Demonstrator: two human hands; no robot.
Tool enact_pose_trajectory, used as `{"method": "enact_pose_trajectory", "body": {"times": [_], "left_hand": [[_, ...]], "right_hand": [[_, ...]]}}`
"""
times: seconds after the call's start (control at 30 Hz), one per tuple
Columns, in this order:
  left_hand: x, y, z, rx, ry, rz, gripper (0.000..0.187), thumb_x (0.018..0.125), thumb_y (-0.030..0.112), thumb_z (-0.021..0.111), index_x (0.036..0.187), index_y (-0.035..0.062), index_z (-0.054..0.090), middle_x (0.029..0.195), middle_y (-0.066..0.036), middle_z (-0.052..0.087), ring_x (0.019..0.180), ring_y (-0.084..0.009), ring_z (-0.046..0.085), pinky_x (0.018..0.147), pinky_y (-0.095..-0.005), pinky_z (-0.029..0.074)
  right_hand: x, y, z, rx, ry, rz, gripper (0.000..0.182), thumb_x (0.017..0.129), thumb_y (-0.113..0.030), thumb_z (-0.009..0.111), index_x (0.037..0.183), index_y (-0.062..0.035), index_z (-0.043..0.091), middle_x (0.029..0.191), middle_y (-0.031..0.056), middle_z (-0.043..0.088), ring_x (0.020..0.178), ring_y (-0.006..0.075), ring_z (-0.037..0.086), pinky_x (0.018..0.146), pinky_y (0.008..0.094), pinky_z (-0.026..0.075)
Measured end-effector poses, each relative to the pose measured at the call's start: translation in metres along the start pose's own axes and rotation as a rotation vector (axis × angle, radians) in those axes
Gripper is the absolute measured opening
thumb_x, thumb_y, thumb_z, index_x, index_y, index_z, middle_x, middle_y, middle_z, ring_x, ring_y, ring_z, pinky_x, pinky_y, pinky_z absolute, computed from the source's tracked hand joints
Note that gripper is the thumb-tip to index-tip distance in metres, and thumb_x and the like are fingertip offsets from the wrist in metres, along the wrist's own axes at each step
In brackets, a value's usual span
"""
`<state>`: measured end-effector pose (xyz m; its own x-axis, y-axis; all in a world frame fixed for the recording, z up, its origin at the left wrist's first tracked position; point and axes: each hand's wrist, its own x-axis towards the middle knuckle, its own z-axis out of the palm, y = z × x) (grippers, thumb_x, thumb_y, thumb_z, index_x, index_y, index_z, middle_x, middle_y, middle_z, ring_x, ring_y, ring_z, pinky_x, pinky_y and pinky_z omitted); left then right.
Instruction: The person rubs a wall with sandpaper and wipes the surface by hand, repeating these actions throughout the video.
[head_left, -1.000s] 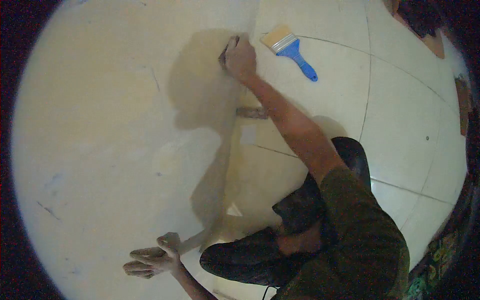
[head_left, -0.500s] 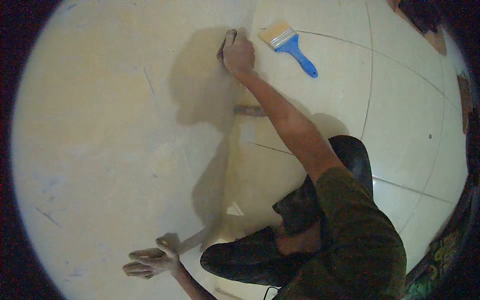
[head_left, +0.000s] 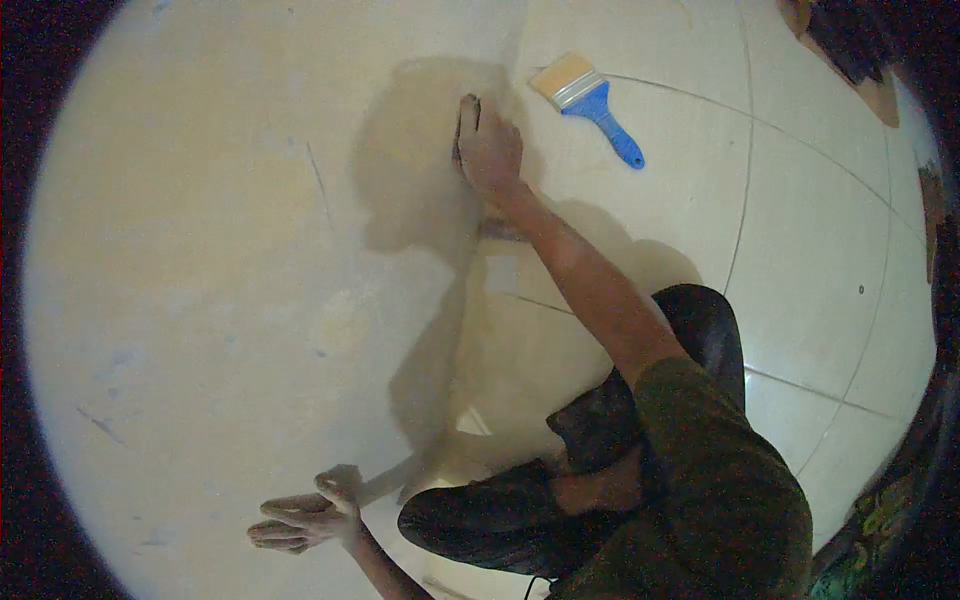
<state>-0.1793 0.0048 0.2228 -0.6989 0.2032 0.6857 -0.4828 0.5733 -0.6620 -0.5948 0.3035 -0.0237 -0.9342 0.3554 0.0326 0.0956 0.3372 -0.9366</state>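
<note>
A pale, patchy wall (head_left: 230,260) fills the left of the head view. My right hand (head_left: 492,150) is closed against its lower part, near where it meets the floor. A thin dark edge (head_left: 458,150) shows along the fingers, from a flat piece pressed to the wall; its kind is mostly hidden by the hand. My left hand (head_left: 305,520), dusty, rests on the wall lower in the view with fingers stretched and thumb apart. On the floor right of my right hand lies a wide paintbrush (head_left: 590,95) with blue handle and pale bristles.
Cream tiles (head_left: 660,210) cover the floor to the right. A brownish strip (head_left: 505,231) lies beside the wall, partly behind my right forearm. My bent knees (head_left: 480,520) in dark trousers are close to the wall. Dark and brown shapes stand at the upper right edge.
My right hand has slid down the view along the wall, toward my knees, still closed. My left hand stays in place. The view has shifted slightly.
</note>
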Motion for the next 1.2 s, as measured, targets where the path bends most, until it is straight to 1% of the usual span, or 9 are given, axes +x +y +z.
{"method": "enact_pose_trajectory", "body": {"times": [0.1, 0.17, 0.23, 0.43, 0.57, 0.63, 0.83, 1.03, 1.2], "left_hand": [[-0.008, -0.002, 0.002, -0.004, -0.003, 0.016, 0.098, 0.094, 0.074, 0.043, 0.163, 0.0072, 0.025, 0.169, -0.029, 0.007, 0.155, -0.0505, 0.007, 0.118, -0.0665, 0.013], [-0.009, -0.002, 0.003, -0.018, -0.002, 0.022, 0.097, 0.094, 0.074, 0.043, 0.164, 0.0088, 0.025, 0.169, -0.028, 0.007, 0.156, -0.0499, 0.007, 0.118, -0.0658, 0.013], [-0.006, 0.003, 0.000, -0.024, 0.010, -0.010, 0.096, 0.095, 0.076, 0.042, 0.165, 0.0121, 0.023, 0.170, -0.026, 0.007, 0.156, -0.0484, 0.008, 0.119, -0.0640, 0.014], [-0.011, -0.009, 0.001, 0.003, 0.021, 0.041, 0.096, 0.095, 0.074, 0.044, 0.165, 0.0115, 0.023, 0.171, -0.025, 0.007, 0.156, -0.0475, 0.008, 0.118, -0.0648, 0.017], [-0.003, -0.002, 0.005, -0.010, 0.047, 0.050, 0.096, 0.095, 0.074, 0.043, 0.163, 0.0085, 0.026, 0.170, -0.026, 0.012, 0.156, -0.0476, 0.009, 0.119, -0.0632, 0.018], [-0.003, 0.001, 0.006, -0.010, 0.035, 0.032, 0.096, 0.095, 0.074, 0.044, 0.163, 0.0089, 0.026, 0.169, -0.027, 0.013, 0.156, -0.0482, 0.009, 0.119, -0.0634, 0.018], [0.004, -0.001, 0.007, -0.012, 0.022, 0.036, 0.098, 0.093, 0.074, 0.046, 0.163, 0.0086, 0.026, 0.169, -0.029, 0.007, 0.156, -0.0504, 0.007, 0.118, -0.0659, 0.012], [-0.019, 0.002, -0.007, -0.027, 0.007, 0.023, 0.095, 0.093, 0.074, 0.046, 0.163, 0.0117, 0.028, 0.169, -0.028, 0.009, 0.156, -0.0500, 0.007, 0.118, -0.0647, 0.014], [-0.016, 0.005, -0.004, -0.120, 0.016, 0.007, 0.090, 0.093, 0.070, 0.051, 0.162, 0.0150, 0.033, 0.168, -0.028, 0.014, 0.155, -0.0503, 0.011, 0.119, -0.0666, 0.013]], "right_hand": [[0.004, 0.002, 0.002, 0.012, 0.238, -0.147, 0.041, 0.104, -0.039, 0.050, 0.124, -0.0050, 0.057, 0.095, 0.0259, 0.068, 0.094, 0.0442, 0.068, 0.086, 0.0562, 0.051], [-0.001, 0.005, 0.006, 0.077, 0.263, -0.077, 0.039, 0.103, -0.040, 0.050, 0.118, -0.0053, 0.058, 0.086, 0.0257, 0.068, 0.091, 0.0464, 0.067, 0.089, 0.0575, 0.048], [-0.006, -0.017, -0.007, 0.183, 0.107, 0.130, 0.037, 0.102, -0.037, 0.052, 0.119, -0.0051, 0.059, 0.091, 0.0260, 0.069, 0.093, 0.0464, 0.068, 0.091, 0.0566, 0.049], [0.020, -0.024, -0.027, 0.132, 0.103, 0.105, 0.037, 0.103, -0.036, 0.050, 0.120, -0.0047, 0.060, 0.101, 0.0271, 0.071, 0.099, 0.0461, 0.068, 0.092, 0.0555, 0.049], [0.019, -0.011, 0.013, 0.041, 0.264, 0.101, 0.038, 0.104, -0.038, 0.047, 0.117, -0.0047, 0.059, 0.103, 0.0258, 0.071, 0.101, 0.0463, 0.067, 0.093, 0.0550, 0.049], [0.017, -0.032, -0.010, 0.116, 0.120, 0.207, 0.038, 0.104, -0.039, 0.047, 0.116, -0.0046, 0.059, 0.106, 0.0253, 0.071, 0.104, 0.0463, 0.067, 0.094, 0.0544, 0.048], [0.012, -0.007, 0.012, 0.042, 0.279, 0.085, 0.048, 0.104, -0.048, 0.045, 0.118, -0.0041, 0.060, 0.105, 0.0258, 0.071, 0.104, 0.0462, 0.067, 0.093, 0.0552, 0.050], [-0.038, 0.012, -0.032, -0.190, -0.278, 0.116, 0.042, 0.103, -0.039, 0.047, 0.126, -0.0058, 0.060, 0.113, 0.0237, 0.070, 0.104, 0.0438, 0.068, 0.093, 0.0550, 0.052], [-0.079, 0.081, -0.003, -0.347, -0.360, -0.219, 0.044, 0.101, -0.038, 0.050, 0.133, -0.0083, 0.059, 0.108, 0.0236, 0.070, 0.102, 0.0437, 0.068, 0.093, 0.0550, 0.053]]}}
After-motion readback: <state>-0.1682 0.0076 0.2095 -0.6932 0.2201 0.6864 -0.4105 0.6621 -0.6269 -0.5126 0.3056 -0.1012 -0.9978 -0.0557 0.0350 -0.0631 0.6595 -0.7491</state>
